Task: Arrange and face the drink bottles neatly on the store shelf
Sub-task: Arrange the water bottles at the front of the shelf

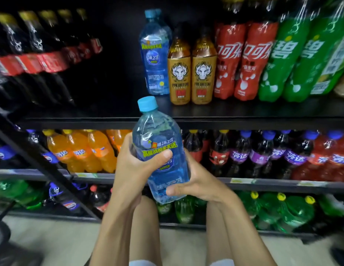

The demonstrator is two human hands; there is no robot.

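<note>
At the far left of the top shelf [244, 121], dark cola bottles [33, 54] with gold caps and red labels are too blurred to read. Below them, bottles with the Pepsi roundel [50, 157] are partly hidden behind a slanted black bar [42, 162]. Beside them stand orange soda bottles [81, 150] with blue labels in Chinese script.

In the centre, in front of the shelves, both hands hold a blue bottle [161, 135] cap up and slightly tilted. The left hand [136, 166] wraps its middle, with the thumb lying across the green Chinese lettering of the label. The right hand [196, 181] cups its lower part, thumb near the base. The fingers of both hands are curled out of sight behind the bottle.

A matching blue bottle on the shelf [155, 52] stands upright on the top shelf, and another is barely visible behind it. Just to its right are two gold bottles [191, 73] marked PREDATOR under a lion's head. Next come two red Coca-Cola bottles [242, 60] in Chinese script, their tops lost in the dark. Beyond them are green bottles [286, 60], the last cut off by the frame edge. On the shelf below stand dark bottles with purple labels [259, 154].
</note>
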